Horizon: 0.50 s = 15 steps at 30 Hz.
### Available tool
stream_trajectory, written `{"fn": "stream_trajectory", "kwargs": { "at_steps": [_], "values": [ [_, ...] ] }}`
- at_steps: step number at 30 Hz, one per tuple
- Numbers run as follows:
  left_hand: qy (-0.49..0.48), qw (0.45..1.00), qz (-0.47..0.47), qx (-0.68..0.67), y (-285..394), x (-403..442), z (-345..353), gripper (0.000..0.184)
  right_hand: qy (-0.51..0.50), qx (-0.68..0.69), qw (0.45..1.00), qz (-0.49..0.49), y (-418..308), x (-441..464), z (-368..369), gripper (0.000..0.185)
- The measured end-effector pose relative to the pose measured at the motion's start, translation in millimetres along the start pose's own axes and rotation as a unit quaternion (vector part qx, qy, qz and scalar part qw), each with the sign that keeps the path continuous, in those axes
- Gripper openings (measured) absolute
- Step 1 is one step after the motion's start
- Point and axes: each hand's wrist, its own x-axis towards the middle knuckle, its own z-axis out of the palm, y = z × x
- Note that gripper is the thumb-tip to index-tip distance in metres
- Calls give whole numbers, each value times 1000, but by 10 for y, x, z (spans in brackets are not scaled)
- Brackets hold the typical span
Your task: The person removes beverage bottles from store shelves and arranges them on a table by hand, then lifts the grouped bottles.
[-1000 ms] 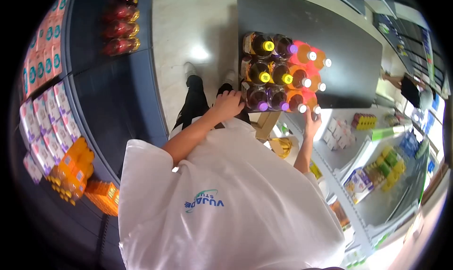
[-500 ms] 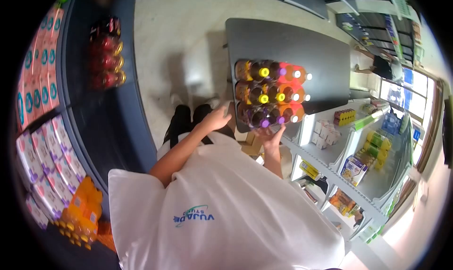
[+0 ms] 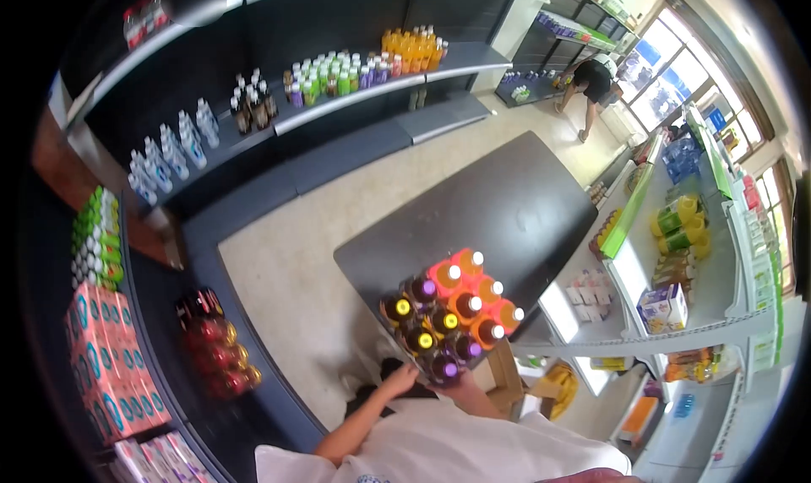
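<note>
A block of bottles stands on the near end of the dark table [image 3: 473, 204]. Dark bottles with yellow caps [image 3: 424, 340] and purple caps [image 3: 443, 366] are at its near left; orange bottles with white caps [image 3: 465, 304] fill the far right side. My left hand [image 3: 404, 380] is at the table's near edge, just left of the closest purple-capped bottle, its fingers loosely extended and holding nothing visible. My right hand [image 3: 460, 390] is against the near side of that bottle, palm toward it; its fingers are largely hidden by the bottles.
Shelves [image 3: 338, 99] with rows of bottles run along the back. Red gold-topped packs [image 3: 224, 356] sit on a low shelf at left. White shelving [image 3: 629, 344] stands at right, with an open cardboard box [image 3: 504, 377] near the table. Another person [image 3: 594, 82] bends at the far shelves.
The view has tilted up and turned, bringing the back shelves into sight. The bottles and both hands now appear lower in the picture. My right hand is now more hidden by the bottles.
</note>
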Motion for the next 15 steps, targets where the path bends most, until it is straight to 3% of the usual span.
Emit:
{"fn": "stream_trajectory", "kwargs": {
  "at_steps": [2,4,5,6,10,12,14,15],
  "values": [
    [30,999,0,-44,182,-36,2,45,-77,128,988,34,0,320,-213,62],
    [3,999,-18,-40,519,-99,-80,46,-66,162,982,66,-50,390,-223,63],
    [24,999,-12,-39,255,41,66,48,-85,214,968,101,-103,272,-77,66],
    [44,998,-7,-39,-67,141,198,50,-95,224,965,101,-96,288,-91,66],
    [12,996,-48,-77,103,58,143,48,-81,258,959,85,-1,283,-146,66],
    [97,994,-30,-46,-381,114,285,44,-107,281,950,78,12,329,-201,64],
    [125,988,-70,-60,-30,42,273,52,-31,240,966,90,13,291,-215,58],
    [113,980,-140,-81,-57,81,239,50,-39,244,965,83,-27,293,-206,58]
  ]
}}
